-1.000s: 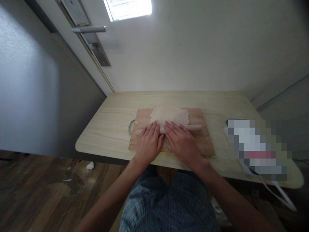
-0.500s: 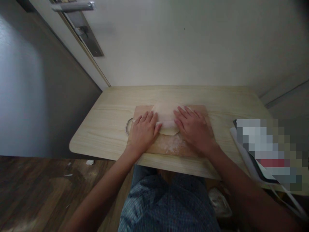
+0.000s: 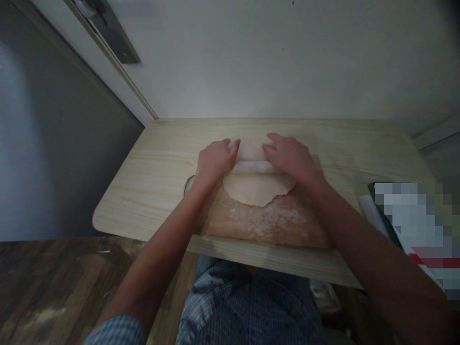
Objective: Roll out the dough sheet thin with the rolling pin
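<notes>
As I lean over it, table (image 3: 161,158): pale wood.
Board (image 3: 273,225): floured toward 6 o'clock.
Dough (image 3: 257,189): flat sheet, board's 12 o'clock half.
Left hand (image 3: 213,160): palm flat on rolling pin (image 3: 253,166), 9 o'clock end.
Right hand (image 3: 291,155): palm flat, 3 o'clock end.
Rolling pin: lying across the dough.

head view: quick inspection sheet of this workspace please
surface: light wooden table, wooden board lying on it
job's things: thin dough on the board, rolling pin across its far part
clutter: flour dusted on the board; flat things at the table's right edge, mostly blurred out
hands: left hand and right hand flat on the rolling pin, fingers stretched out
cables: nothing seen
surroundings: white wall, metal plate on a door, dark wood floor
</notes>
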`<state>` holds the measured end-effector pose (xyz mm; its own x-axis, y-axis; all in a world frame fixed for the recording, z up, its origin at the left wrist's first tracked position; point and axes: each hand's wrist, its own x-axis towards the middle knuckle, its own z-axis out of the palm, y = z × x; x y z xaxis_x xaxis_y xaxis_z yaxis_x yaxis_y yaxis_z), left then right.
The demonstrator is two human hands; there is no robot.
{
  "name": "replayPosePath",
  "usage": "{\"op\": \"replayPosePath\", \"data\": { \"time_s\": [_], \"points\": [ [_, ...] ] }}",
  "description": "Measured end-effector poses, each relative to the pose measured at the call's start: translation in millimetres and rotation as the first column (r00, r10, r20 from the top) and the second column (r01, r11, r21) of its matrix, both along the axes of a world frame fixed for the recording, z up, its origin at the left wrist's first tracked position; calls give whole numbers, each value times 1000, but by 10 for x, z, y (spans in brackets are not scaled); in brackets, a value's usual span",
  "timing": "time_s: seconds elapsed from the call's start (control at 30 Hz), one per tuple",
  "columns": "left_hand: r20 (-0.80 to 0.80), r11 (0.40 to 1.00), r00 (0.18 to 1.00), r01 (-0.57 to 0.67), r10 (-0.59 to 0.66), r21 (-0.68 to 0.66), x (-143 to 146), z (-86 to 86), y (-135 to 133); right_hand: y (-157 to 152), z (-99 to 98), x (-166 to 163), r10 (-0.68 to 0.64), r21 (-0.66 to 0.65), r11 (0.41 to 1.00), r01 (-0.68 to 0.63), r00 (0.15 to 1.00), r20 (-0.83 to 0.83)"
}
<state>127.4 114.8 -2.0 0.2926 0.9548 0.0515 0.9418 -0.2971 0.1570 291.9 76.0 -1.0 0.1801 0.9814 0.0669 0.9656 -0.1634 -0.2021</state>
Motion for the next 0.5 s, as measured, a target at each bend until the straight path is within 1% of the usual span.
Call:
{"op": "replayPosePath", "data": {
  "time_s": [0.1, 0.2, 0.27, 0.33, 0.5],
  "points": [
    [18, 1000, 1000, 1, -1, -28, 28, -20, 145, 115, -31, 34, 12, 45, 999, -11, 1000, -3],
    [30, 1000, 1000, -6, 5, 14, 46, -38, 222, 177, -49, 43, 35, 64, 997, -34, 999, -6],
    [36, 999, 999, -11, 10, 40, 51, -48, 240, 194, -53, 38, 45, 73, 996, -45, 999, 1],
    [35, 999, 999, -14, 13, 34, 54, -54, 244, 193, -50, 31, 43, 76, 996, -44, 999, 10],
    [26, 999, 999, -42, 42, 15, 49, -67, 212, 120, -9, -2, -8, 38, 999, 7, 1000, 30]
  ]
}}
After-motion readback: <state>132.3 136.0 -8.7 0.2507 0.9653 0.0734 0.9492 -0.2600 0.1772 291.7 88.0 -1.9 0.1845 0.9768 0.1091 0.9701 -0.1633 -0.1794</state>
